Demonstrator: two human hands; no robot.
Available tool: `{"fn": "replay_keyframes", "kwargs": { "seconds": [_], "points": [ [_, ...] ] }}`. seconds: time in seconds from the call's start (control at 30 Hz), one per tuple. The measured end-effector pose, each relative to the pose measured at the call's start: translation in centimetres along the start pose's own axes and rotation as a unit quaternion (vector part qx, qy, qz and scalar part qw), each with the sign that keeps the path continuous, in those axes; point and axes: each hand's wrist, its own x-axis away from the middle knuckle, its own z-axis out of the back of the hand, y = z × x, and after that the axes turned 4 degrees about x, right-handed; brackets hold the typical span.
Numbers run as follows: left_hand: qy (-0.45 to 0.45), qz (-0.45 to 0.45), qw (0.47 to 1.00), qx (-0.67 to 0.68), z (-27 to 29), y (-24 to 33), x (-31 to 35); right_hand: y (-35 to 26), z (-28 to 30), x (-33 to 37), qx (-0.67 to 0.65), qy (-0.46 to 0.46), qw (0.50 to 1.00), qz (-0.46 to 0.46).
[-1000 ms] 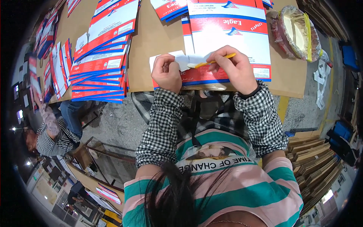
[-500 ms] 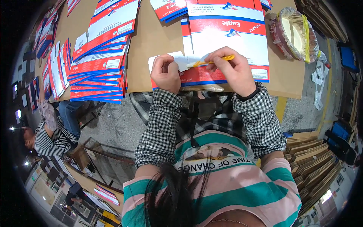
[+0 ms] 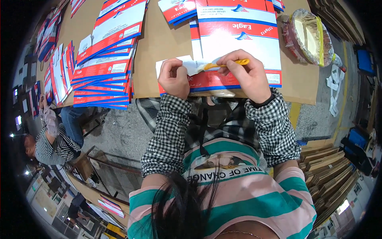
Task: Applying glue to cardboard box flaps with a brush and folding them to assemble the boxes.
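A flat-folded red, white and blue carton (image 3: pixel 238 46) lies on the table in front of me. At its near left corner, my left hand (image 3: pixel 175 81) is closed, its curled fingers pinching a white paper flap (image 3: pixel 186 63). My right hand (image 3: pixel 250 77) grips a small brush (image 3: pixel 241 61) by its yellow handle. The pale bristles touch the white surface beside my left hand, just above the carton's red band. What lies under my left fingers is hidden.
Overlapping printed cartons (image 3: pixel 103 73) are piled at the left, with more (image 3: pixel 181 10) at the far side. A plastic-wrapped tub (image 3: pixel 327 40) of cream-coloured paste, a yellow strap across it, stands at the right. A person in stripes (image 3: pixel 53 145) sits left; stacked cardboard (image 3: pixel 328 167) is lower right.
The brush in my right hand has shifted very slightly to the right and its handle has levelled a little. My left hand has stayed in place. The person at the left has raised an arm.
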Motion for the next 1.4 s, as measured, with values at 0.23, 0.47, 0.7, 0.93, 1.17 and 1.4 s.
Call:
{"fn": "replay_keyframes", "kwargs": {
  "seconds": [0.23, 0.47, 0.7, 0.93, 1.17, 1.4],
  "points": [
    [-0.002, 0.005, 1.000, -0.019, 0.1, 0.0, 0.0, -0.3, 0.8, -0.2, -0.039, 0.030, 0.999, -0.007],
    [0.001, 0.011, 1.000, 0.008, 0.1, -0.1, 0.0, 1.1, 0.7, -1.1, -0.075, 0.042, 0.996, -0.039],
    [0.002, 0.029, 0.999, 0.033, 0.1, 0.2, 0.1, 1.9, 0.9, -1.7, -0.090, 0.064, 0.992, -0.067],
    [0.001, 0.031, 0.999, 0.035, 0.1, 0.2, 0.1, 2.7, 1.0, -2.1, -0.127, 0.076, 0.985, -0.088],
    [-0.002, 0.014, 1.000, 0.020, 0.1, 0.1, 0.0, 3.1, 1.3, -2.2, -0.141, 0.084, 0.982, -0.089],
    [0.004, 0.022, 1.000, 0.021, 0.0, 0.3, 0.1, 3.2, 1.3, -2.2, -0.159, 0.116, 0.975, -0.103]
  ]
}}
